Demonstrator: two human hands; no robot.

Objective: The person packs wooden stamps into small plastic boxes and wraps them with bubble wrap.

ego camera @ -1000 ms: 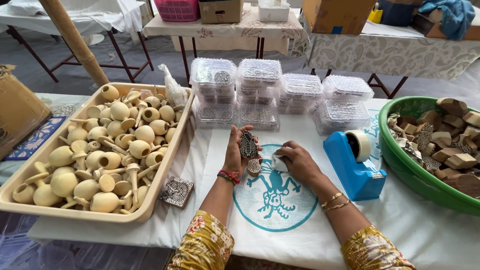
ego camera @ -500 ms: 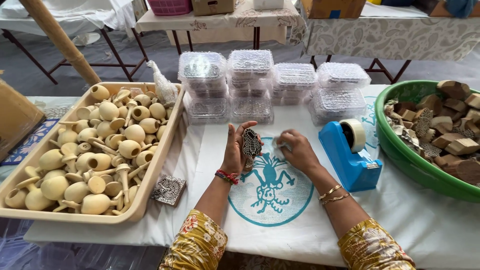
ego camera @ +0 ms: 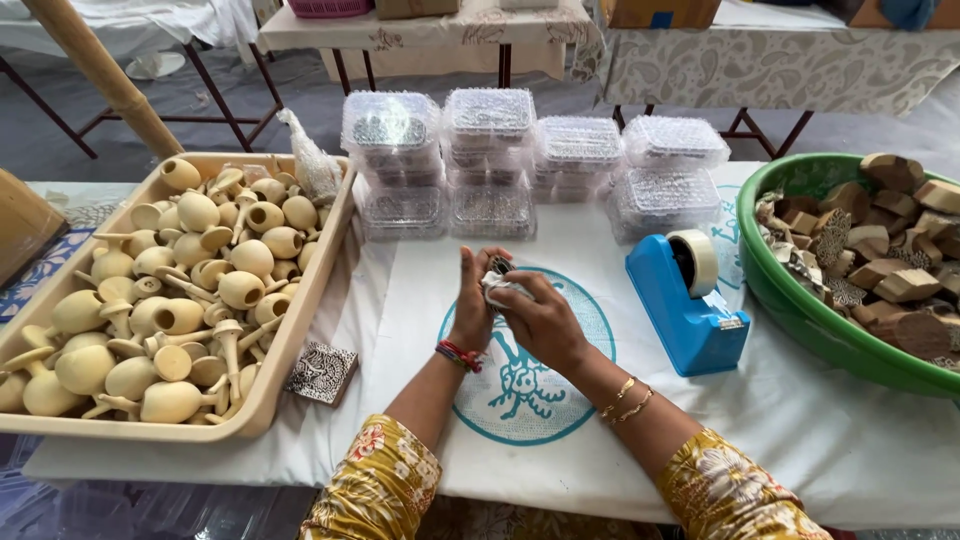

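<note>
A small carved block (ego camera: 497, 268), partly covered in clear wrap, sits between two hands above the round blue print (ego camera: 520, 385) on the white cloth. The left hand (ego camera: 472, 305) stands upright behind the block with its fingers (ego camera: 470, 262) pressed to it; the right hand (ego camera: 538, 318) curls over the front, its fingers (ego camera: 512, 300) clamped on the wrap and block.

Left of the blue print lies one patterned block (ego camera: 322, 373) flat on the cloth, just beside one beige tray (ego camera: 290, 345) heaped with pale wooden handles (ego camera: 180, 300), too many to count. One clear wrapped bundle (ego camera: 312, 165) rests at the tray's far corner. Beyond the print stand four stacks of clear plastic boxes (ego camera: 490, 150). Right of the print sits one blue tape dispenser (ego camera: 685, 305) holding one roll of clear tape (ego camera: 697, 260), and past it one green basin (ego camera: 800, 290) full of wooden blocks (ego camera: 880, 265).

The table (ego camera: 850, 440) is draped in white cloth. Behind the print, two more tables (ego camera: 720, 60) with patterned covers stand on a grey floor (ego camera: 200, 95), and one wooden pole (ego camera: 105, 75) leans at far left.
</note>
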